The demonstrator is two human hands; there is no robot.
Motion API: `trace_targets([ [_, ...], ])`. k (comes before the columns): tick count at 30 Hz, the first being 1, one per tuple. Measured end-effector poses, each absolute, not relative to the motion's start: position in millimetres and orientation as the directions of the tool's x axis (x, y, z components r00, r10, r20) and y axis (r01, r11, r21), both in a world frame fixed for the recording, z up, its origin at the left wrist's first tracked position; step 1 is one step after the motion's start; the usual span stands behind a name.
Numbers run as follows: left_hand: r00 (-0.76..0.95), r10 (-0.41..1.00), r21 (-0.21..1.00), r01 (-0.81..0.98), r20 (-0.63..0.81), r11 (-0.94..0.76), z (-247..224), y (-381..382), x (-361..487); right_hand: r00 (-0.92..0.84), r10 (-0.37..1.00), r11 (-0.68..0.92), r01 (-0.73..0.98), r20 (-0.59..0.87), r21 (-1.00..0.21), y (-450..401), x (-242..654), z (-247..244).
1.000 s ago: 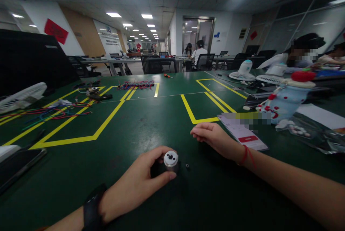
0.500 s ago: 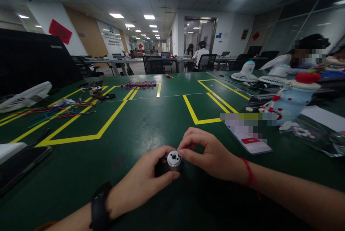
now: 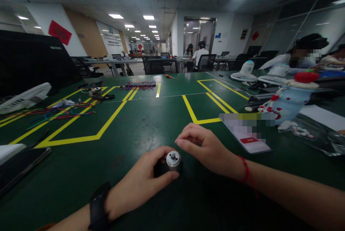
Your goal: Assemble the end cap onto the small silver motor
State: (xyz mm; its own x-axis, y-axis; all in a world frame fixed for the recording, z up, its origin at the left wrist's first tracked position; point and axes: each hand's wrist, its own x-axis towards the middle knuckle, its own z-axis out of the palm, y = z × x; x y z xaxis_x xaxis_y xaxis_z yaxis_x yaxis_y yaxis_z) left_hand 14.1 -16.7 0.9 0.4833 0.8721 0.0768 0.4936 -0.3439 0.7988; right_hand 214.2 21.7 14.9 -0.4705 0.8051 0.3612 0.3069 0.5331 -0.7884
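A small round metal part stands upright on the green table, its pale top face showing dark holes and a short central shaft. My left hand curls around its left side, with thumb in front and fingers behind, gripping it. Just up and to the right, my right hand hovers clear of the part. Its thumb and fingertips are pressed close together; whether something tiny is between them is too small to tell.
A phone lies at the left, near coloured wires and a white fan. To the right are a card, a blue cup and a plastic bag. A person sits at the far right.
My right hand has lifted up and away from the metal part's top, where its fingertips were touching. The central shaft now shows more clearly. My left hand stays around the part.
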Motion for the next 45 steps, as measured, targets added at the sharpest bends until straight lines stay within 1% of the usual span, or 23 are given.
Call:
trace_targets([
  [2, 0.483, 0.873, 0.797, 0.499, 0.070, -0.340, 2.2, -16.8, 13.9, -0.386, 0.875, 0.419, 0.297, 0.293, -0.858, 30.9, 220.9, 7.8],
  [4, 0.481, 0.874, 0.804, 0.493, 0.067, -0.333, 2.7, -16.6, 13.5, -0.334, 0.923, 0.294, 0.285, 0.192, -0.913, 40.3, 228.9, -1.4],
  [7, 0.485, 0.873, 0.812, 0.486, 0.056, -0.322, 1.8, -15.9, 13.1, -0.286, 0.951, 0.186, 0.227, 0.117, -0.956, 49.7, 238.0, -13.3],
  [10, 0.474, 0.878, 0.810, 0.490, 0.063, -0.322, 0.0, -15.5, 12.8, -0.292, 0.950, 0.171, 0.194, 0.109, -0.966, 51.5, 240.3, -17.4],
  [20, 0.485, 0.872, 0.812, 0.484, 0.062, -0.327, 0.8, -17.6, 12.9, -0.318, 0.943, 0.175, 0.227, 0.097, -0.958, 47.7, 236.8, -13.1],
  [23, 0.493, 0.868, 0.812, 0.481, 0.061, -0.331, 1.1, -16.7, 12.6, -0.348, 0.931, 0.221, 0.291, 0.112, -0.931, 46.5, 235.5, -12.6],
  [26, 0.483, 0.873, 0.799, 0.496, 0.071, -0.339, -0.6, -15.6, 12.0, -0.426, 0.885, 0.364, 0.379, 0.188, -0.851, 39.9, 231.7, -7.0],
  [28, 0.484, 0.871, 0.791, 0.498, 0.085, -0.354, -2.6, -14.9, 11.8, -0.483, 0.836, 0.465, 0.371, 0.261, -0.804, 31.8, 227.0, -0.5],
  [31, 0.491, 0.866, 0.791, 0.488, 0.100, -0.368, -5.5, -14.6, 11.7, -0.552, 0.748, 0.594, 0.309, 0.368, -0.743, 18.7, 216.8, 8.7],
  [34, 0.488, 0.867, 0.794, 0.485, 0.102, -0.367, -6.7, -15.0, 11.5, -0.557, 0.712, 0.645, 0.276, 0.428, -0.713, 12.5, 208.0, 13.6],
  [38, 0.482, 0.870, 0.791, 0.492, 0.101, -0.364, -3.9, -15.7, 11.6, -0.484, 0.790, 0.539, 0.254, 0.377, -0.803, 21.6, 213.3, 17.5],
  [40, 0.489, 0.869, 0.796, 0.491, 0.083, -0.353, -1.5, -15.7, 11.9, -0.529, 0.779, 0.528, 0.267, 0.336, -0.806, 30.4, 224.5, 17.9],
  [42, 0.495, 0.866, 0.806, 0.484, 0.070, -0.341, 0.3, -15.6, 12.1, -0.662, 0.696, 0.595, 0.315, 0.278, -0.740, 38.4, 237.7, 15.6],
  [45, 0.500, 0.863, 0.812, 0.475, 0.070, -0.340, 0.4, -14.9, 12.0, -0.767, 0.622, 0.652, 0.397, 0.157, -0.646, 44.6, 252.1, 7.7],
])
